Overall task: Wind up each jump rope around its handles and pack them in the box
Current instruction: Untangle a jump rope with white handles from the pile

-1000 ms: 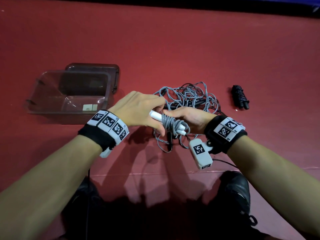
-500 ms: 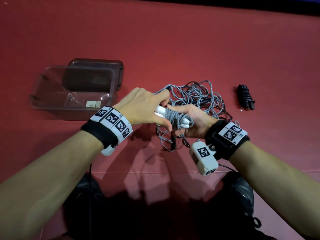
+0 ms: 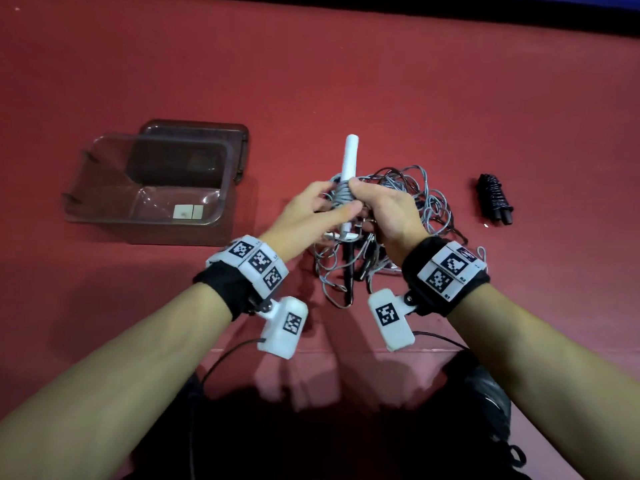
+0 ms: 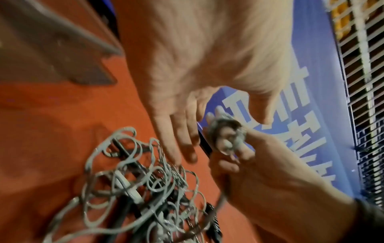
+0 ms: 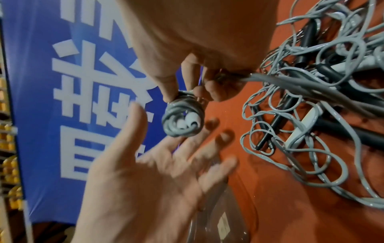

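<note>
A jump rope with white handles (image 3: 349,157) stands on end over the red floor, its grey cord wound round the middle (image 3: 341,197). My right hand (image 3: 377,209) grips that wound bundle; in the right wrist view its fingers (image 5: 168,85) pinch the coil (image 5: 182,121). My left hand (image 3: 323,207) lies beside the bundle with straight, spread fingers (image 4: 176,144) and holds nothing. A slack stretch of cord runs from the bundle down into the grey tangle (image 3: 419,202). The clear brown box (image 3: 104,188) sits open at the left.
A wound black jump rope (image 3: 495,199) lies alone at the right. The tangle under my hands holds more grey cord and a black handle (image 3: 349,271). The box lid (image 3: 207,131) lies behind the box. A blue banner (image 5: 62,82) stands beyond the mat.
The white handles swung from lying crosswise to pointing away from me. My left hand let go of them and opened. The right hand kept its grip.
</note>
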